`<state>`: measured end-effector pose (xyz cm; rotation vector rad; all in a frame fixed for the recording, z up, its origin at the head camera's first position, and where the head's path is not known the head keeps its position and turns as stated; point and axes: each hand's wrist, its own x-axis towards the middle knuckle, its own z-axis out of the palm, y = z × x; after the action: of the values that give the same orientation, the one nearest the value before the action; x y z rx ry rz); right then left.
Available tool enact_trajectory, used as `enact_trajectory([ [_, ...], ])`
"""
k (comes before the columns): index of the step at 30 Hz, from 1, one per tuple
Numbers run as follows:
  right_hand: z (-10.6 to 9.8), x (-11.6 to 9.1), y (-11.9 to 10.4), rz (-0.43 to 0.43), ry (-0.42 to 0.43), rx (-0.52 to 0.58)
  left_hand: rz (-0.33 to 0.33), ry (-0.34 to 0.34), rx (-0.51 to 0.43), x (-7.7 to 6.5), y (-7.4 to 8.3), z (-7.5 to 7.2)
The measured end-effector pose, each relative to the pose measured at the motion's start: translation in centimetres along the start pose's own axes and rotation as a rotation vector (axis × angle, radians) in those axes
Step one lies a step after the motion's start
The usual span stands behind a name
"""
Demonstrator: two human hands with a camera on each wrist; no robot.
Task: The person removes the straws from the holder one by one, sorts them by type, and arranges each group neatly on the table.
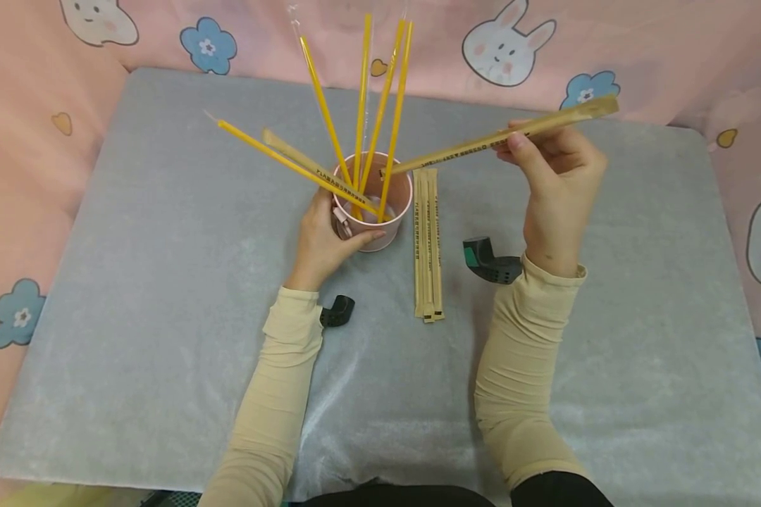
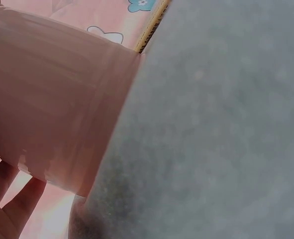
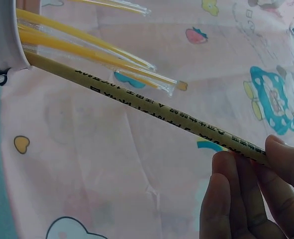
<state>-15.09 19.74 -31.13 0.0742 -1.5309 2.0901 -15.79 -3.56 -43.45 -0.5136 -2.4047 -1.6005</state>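
Left hand and right hand at work with straws and a pink cup on a grey cloth-covered tabletop. The left grip is clamped on the cup, its thumb across the near side and its fingers round the left side; the left wrist view shows the cup's wall close up, with fingers below it. The right grip is closed by thumb and fingertips on a paper-wrapped straw, held toward its outer end. This straw slants down leftward, its lower end within the cup's mouth at the right of the rim; dark printing runs along the wrapper. Already in the cup are five yellow straws in clear wrappers, four rising toward the far edge and one leaning left, together with a second paper-wrapped straw, also leaning left. Just right of the cup, a row of paper-wrapped straws lies side by side, lengthwise to the person. Beige sleeves cover both forearms; a black wrist device projects inward from the left cuff. Behind hangs pink fabric printed with rabbits and blue flowers.
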Motion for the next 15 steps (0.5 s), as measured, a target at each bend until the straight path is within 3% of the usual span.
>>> enact_trajectory([
  [15, -0.34, -0.02, -0.43, -0.052, 0.049, 0.01, 0.0, 0.001, 0.003, -0.06, -0.12, 0.05],
])
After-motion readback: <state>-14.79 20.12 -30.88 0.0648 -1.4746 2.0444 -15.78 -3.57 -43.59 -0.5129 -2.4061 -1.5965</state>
